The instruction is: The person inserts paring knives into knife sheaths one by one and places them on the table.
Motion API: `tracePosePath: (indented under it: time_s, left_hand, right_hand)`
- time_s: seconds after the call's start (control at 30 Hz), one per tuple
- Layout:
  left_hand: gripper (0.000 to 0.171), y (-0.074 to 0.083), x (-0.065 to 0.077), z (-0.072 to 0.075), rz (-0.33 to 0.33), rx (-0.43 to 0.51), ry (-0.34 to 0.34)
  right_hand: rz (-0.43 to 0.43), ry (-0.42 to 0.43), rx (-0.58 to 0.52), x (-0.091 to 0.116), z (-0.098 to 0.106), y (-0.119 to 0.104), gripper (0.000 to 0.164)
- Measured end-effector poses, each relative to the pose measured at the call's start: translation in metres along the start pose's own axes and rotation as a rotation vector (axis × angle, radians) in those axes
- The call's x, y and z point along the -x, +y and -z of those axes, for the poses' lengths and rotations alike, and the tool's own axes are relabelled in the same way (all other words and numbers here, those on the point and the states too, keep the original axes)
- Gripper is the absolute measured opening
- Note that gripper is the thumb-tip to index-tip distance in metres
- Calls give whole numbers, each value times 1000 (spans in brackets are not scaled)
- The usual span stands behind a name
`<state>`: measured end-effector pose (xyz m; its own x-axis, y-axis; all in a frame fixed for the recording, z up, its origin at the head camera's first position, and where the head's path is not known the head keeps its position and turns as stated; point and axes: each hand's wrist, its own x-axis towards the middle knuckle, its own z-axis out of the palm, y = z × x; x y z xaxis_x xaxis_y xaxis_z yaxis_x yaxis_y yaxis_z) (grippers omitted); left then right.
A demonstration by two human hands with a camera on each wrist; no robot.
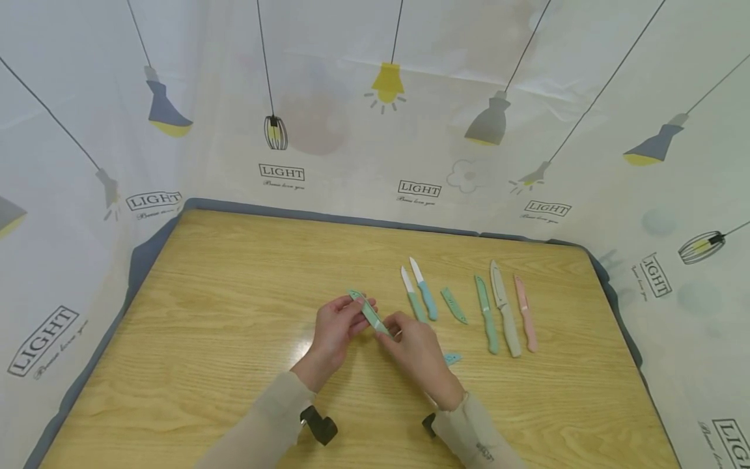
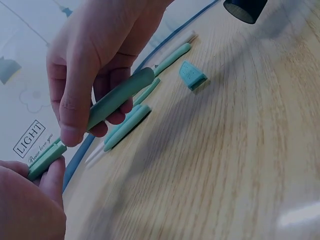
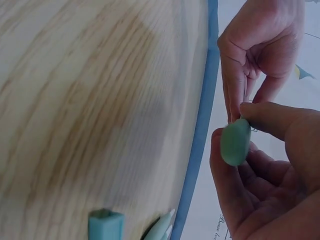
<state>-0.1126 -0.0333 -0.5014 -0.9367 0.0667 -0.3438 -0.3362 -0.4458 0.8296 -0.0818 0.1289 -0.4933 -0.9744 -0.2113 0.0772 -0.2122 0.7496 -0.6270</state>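
Observation:
My left hand (image 1: 333, 331) pinches the green sheath (image 2: 47, 159) of a small knife between thumb and fingers. The knife's green handle (image 2: 120, 100) is in the grip of my right hand (image 1: 417, 350); the handle's rounded end faces the right wrist camera. Sheath and handle lie in one line, with a short pale stretch between them in the head view. Most of the blade is hidden. Close by my right hand lie a blue sheath (image 1: 452, 359), a green knife (image 1: 413, 296) and a blue knife (image 1: 424, 290), both with bare white blades.
A loose green sheath (image 1: 454, 306) lies right of the bare knives. Farther right are a green knife (image 1: 486, 316), a larger cream knife (image 1: 506, 311) and a pink knife (image 1: 525, 314), side by side. Printed curtains (image 1: 346, 176) surround the wooden table (image 1: 234, 273).

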Motion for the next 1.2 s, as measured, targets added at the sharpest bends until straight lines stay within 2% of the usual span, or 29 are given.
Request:
tracePosePath:
  time_s: [0.17, 0.33, 0.67, 0.77, 0.97, 1.2]
  left_hand:
    - [37, 1, 0, -2, 23, -3, -25]
    - [38, 3, -1, 1, 15, -18, -18]
    - [37, 11, -5, 20, 21, -60, 63]
    - [37, 14, -5, 25, 17, -70, 80]
    - [34, 19, -4, 32, 16, -62, 105]
    - [37, 22, -4, 41, 15, -71, 108]
  right_hand:
    - [-7, 28, 79, 4, 6, 1, 22]
    - [-57, 68, 110, 10, 19, 10, 23]
    - [-106, 148, 147, 15, 50, 56, 30]
    - [-141, 152, 148, 15, 59, 69, 32]
    - [-191, 167, 217, 15, 73, 89, 34]
    - [-225, 147, 313, 16, 78, 104, 34]
